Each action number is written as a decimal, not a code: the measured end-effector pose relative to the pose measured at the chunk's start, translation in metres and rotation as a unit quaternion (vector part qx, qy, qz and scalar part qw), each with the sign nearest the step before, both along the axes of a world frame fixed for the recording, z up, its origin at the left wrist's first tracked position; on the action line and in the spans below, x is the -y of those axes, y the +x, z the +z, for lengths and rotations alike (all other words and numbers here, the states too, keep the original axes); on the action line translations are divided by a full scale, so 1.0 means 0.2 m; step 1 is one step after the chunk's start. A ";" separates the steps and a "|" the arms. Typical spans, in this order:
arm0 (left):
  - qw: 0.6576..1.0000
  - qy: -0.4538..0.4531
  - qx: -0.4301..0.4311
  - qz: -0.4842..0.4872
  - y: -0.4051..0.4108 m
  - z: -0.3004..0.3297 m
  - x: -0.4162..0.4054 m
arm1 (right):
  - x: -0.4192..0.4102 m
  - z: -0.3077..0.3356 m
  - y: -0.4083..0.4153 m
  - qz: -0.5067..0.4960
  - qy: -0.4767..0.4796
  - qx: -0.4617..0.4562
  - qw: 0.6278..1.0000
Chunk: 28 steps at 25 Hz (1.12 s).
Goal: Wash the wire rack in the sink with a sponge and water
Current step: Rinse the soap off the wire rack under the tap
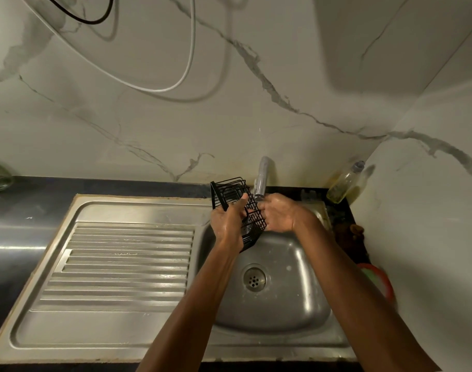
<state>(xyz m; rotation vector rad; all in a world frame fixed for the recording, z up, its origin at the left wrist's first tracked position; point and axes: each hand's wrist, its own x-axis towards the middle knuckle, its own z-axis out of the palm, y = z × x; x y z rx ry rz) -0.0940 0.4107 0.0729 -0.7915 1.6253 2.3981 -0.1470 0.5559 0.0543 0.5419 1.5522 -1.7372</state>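
Note:
A black wire rack (231, 193) is held tilted over the steel sink basin (291, 299), just under the faucet spout (262, 179). My left hand (228, 222) grips the rack's left side, thumb lying across the wires. My right hand (279, 214) is against the rack's right side, its fingertips touching the wires; whether it holds anything I cannot tell. Both hands look wet. No sponge is visible. The drain (254, 277) lies below the hands.
The ribbed steel drainboard (122, 264) stretches left of the basin. A bottle of yellowish liquid (345, 185) leans in the back right corner. A red-rimmed round item (380, 277) sits at the right edge. A dark countertop (12, 210) and marble wall surround the sink.

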 end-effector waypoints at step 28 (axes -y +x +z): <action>0.975 0.103 0.142 -0.134 -0.04 -0.52 0.45 | -0.14 -0.27 0.02 -0.082 0.452 -0.187 0.868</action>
